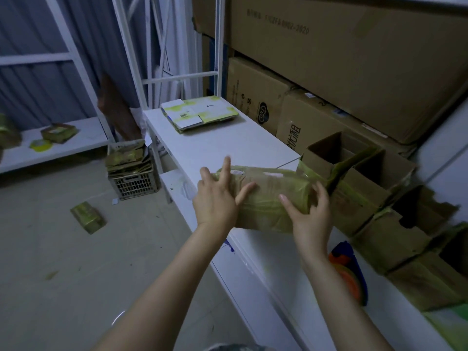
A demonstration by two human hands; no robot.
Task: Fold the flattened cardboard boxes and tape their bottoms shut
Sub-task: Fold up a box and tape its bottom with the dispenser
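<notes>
Both bare forearms reach up from 6 o'clock and meet on a box (pixel 266 198) wrapped in yellow-green tape, held just right of centre, above the near edge of a white table (pixel 222 148). The left hand (pixel 215 198) lies flat on the box's left end, fingers straight and spread wide, thumb stretched across the front face. The right hand (pixel 310 216) grips the right end, thumb on the front and fingers curled round the edge.

At 5 o'clock an orange and blue object (pixel 349 274) lies on the table. From 3 to 4 o'clock runs a row of open boxes (pixel 354 188), tops up. On the grey floor (pixel 63 262) a small box (pixel 87 216) lies at 8 o'clock, and a crate (pixel 134 184) full of flat cardboard stands at 9 o'clock. At 12 o'clock, on the table's far end, sits a stack of flattened boxes (pixel 200 114). A tape roll (pixel 40 145) rests on a white shelf (pixel 83 138) at 10 o'clock. Big cartons (pixel 354 59) are piled from 1 to 2 o'clock.
</notes>
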